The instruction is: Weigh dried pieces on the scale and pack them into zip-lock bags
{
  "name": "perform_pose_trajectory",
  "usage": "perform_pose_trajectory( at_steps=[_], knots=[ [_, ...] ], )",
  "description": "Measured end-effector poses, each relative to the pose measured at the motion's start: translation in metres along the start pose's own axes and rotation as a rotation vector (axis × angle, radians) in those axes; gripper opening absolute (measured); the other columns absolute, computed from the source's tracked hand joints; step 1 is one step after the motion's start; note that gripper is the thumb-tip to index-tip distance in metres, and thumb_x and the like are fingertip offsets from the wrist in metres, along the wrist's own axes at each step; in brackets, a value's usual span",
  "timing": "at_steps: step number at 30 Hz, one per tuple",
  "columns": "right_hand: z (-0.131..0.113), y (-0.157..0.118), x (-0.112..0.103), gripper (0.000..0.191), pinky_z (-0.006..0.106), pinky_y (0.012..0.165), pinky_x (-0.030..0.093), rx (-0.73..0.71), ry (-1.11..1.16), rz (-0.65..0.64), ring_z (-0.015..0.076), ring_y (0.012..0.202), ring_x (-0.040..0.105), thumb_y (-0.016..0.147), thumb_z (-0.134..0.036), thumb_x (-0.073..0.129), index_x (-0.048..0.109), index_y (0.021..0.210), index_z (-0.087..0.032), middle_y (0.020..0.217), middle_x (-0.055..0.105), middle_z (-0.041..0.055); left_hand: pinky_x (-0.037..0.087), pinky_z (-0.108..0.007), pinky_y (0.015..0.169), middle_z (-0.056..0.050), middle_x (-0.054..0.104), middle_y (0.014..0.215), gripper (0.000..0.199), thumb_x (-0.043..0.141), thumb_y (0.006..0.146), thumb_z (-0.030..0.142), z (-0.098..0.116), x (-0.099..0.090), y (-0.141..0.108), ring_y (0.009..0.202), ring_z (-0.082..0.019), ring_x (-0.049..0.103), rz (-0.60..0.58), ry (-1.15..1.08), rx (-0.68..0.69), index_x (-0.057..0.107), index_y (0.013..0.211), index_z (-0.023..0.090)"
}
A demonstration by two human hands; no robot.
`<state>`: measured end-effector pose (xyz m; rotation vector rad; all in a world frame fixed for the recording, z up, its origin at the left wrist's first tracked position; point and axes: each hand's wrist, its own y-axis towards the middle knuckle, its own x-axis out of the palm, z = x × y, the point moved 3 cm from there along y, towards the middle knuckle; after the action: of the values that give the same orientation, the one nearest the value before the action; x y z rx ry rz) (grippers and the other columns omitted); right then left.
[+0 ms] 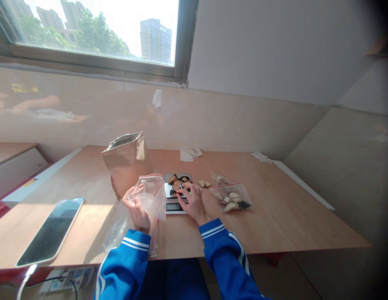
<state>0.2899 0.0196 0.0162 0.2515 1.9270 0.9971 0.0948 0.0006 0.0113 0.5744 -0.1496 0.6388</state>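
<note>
Your left hand (138, 210) is pinching the clear red-zip plastic bag (150, 195) open while your right hand (192, 203), fingers spread, is reaching for the tan snack pieces (177, 182) on the small digital scale (177, 195) — keep the bag mouth wide beside it.

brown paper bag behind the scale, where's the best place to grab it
Probably the folded top edge of the paper bag, coming from the right side. It stands upright with its mouth open, and the left hand with its clear bag blocks the front; the scale sits lower right.
</note>
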Motion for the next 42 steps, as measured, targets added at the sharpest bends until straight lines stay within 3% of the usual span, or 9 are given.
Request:
perform_pose_trajectory(
  at_steps=[6,13,21,27,31,34,37,39,42],
  knots=[
    [0.008,-0.002,-0.004,0.015,0.037,0.089,0.04,0.05,0.035,0.111,0.0203,0.098,0.057,0.089,-0.026,0.052,0.066,0.096,-0.024,0.1,0.064,0.006,0.039,-0.049,0.1,-0.013,0.062,0.108,0.028,0.039,0.093,0.034,0.004,0.0,0.0,0.106,-0.022,0.06,0.012,0.01,0.018,0.041,0.116,0.018],
    [0.042,-0.006,-0.013,0.017,0.038,0.088,0.042,0.295,-0.016,0.369,0.0203,0.095,0.057,0.092,-0.028,0.048,0.063,0.097,-0.021,0.095,0.064,0.0076,0.04,-0.048,0.1,-0.014,0.062,0.112,0.031,0.044,0.09,0.035,0.008,0.002,0.0,0.109,-0.023,0.059,0.023,0.008,0.078,0.042,0.116,0.019],
    [0.042,-0.008,-0.012,0.02,0.04,0.09,0.042,0.304,0.011,0.372,0.021,0.096,0.056,0.092,-0.03,0.046,0.063,0.097,-0.02,0.095,0.064,0.0087,0.037,-0.048,0.102,-0.015,0.062,0.115,0.032,0.045,0.09,0.034,0.008,0.0,-0.005,0.113,-0.024,0.057,-0.008,0.042,0.133,0.042,0.118,0.019],
    [0.058,-0.012,-0.012,0.021,0.043,0.087,0.04,0.426,-0.094,0.458,0.0245,0.094,0.055,0.092,-0.03,0.045,0.063,0.093,-0.02,0.093,0.06,0.0102,0.03,-0.051,0.106,-0.01,0.062,0.116,0.037,0.053,0.085,0.034,0.049,-0.012,-0.005,0.115,-0.027,0.054,-0.078,0.299,0.25,0.051,0.12,0.024],
    [0.067,-0.015,-0.009,0.017,0.043,0.083,0.039,0.496,-0.174,0.436,0.0263,0.089,0.053,0.089,-0.028,0.048,0.063,0.088,-0.02,0.092,0.059,0.0114,0.023,-0.057,0.107,-0.007,0.066,0.104,0.028,0.061,0.078,0.036,0.076,-0.025,0.006,0.105,-0.031,0.055,-0.294,0.539,0.183,0.067,0.105,0.03],
    [0.068,-0.016,-0.007,0.016,0.042,0.079,0.038,0.509,-0.167,0.428,0.0265,0.086,0.052,0.088,-0.026,0.048,0.063,0.085,-0.019,0.089,0.059,0.0113,0.032,-0.062,0.097,-0.011,0.066,0.098,0.027,0.07,0.07,0.038,0.072,-0.035,0.016,0.1,-0.037,0.056,-0.436,0.658,0.114,0.071,0.096,0.03],
    [0.067,-0.018,-0.005,0.017,0.042,0.078,0.037,0.534,-0.151,0.4,0.027,0.086,0.051,0.088,-0.026,0.046,0.061,0.084,-0.02,0.087,0.06,0.0112,0.026,-0.071,0.095,-0.015,0.063,0.107,0.034,0.079,0.059,0.039,0.065,-0.042,0.024,0.103,-0.042,0.054,-0.504,0.702,0.06,0.073,0.09,0.027],
    [0.067,-0.018,-0.004,0.017,0.042,0.078,0.036,0.56,-0.157,0.365,0.0276,0.087,0.051,0.088,-0.025,0.045,0.061,0.085,-0.02,0.086,0.06,0.0113,0.02,-0.071,0.101,-0.015,0.06,0.113,0.038,0.078,0.061,0.037,0.07,-0.044,0.03,0.11,-0.042,0.051,-0.454,0.619,0.098,0.071,0.097,0.026],
    [0.066,-0.018,-0.004,0.018,0.042,0.078,0.035,0.569,-0.16,0.34,0.0281,0.088,0.051,0.088,-0.023,0.044,0.062,0.086,-0.02,0.087,0.061,0.0119,0.02,-0.059,0.111,-0.013,0.051,0.124,0.053,0.076,0.067,0.033,0.08,-0.052,0.043,0.124,-0.036,0.041,-0.196,0.45,0.237,0.061,0.117,0.024]
  ],
)
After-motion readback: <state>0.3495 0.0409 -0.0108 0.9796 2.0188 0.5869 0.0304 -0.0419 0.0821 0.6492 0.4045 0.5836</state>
